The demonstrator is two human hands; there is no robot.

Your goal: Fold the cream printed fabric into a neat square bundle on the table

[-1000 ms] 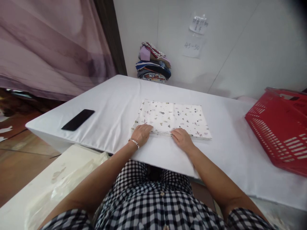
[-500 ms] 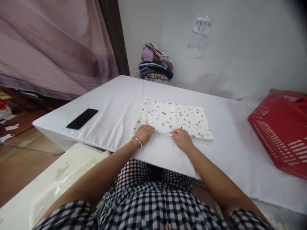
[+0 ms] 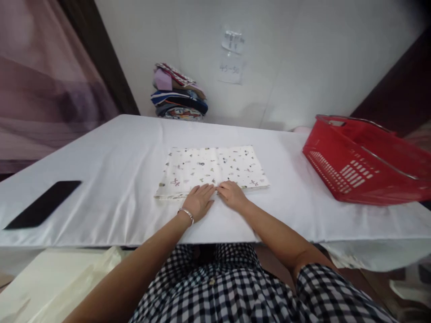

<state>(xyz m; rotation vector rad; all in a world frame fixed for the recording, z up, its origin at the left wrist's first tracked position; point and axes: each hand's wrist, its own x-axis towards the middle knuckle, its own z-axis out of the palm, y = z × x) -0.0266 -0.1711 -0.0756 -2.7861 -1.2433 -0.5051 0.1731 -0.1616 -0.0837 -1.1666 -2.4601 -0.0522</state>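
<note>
Left hand (image 3: 199, 200) flat, right hand (image 3: 233, 195) curled, grip unclear, draw together along folded cloth (image 3: 215, 167), apparently smoothing its edge.

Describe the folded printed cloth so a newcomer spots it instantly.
Find the white-draped table. Between its black slab and red plastic basket lies the folded printed cloth. Unlike the multicoloured fabric stack behind, it is off-white with small scattered motifs.

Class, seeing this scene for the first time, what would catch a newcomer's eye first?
The bright red basket probably catches the eye first, on the right side of the white table. Next comes the folded patterned cloth near the middle, with the left hand and right hand at its near edge. Farther left lies a black phone.
</note>
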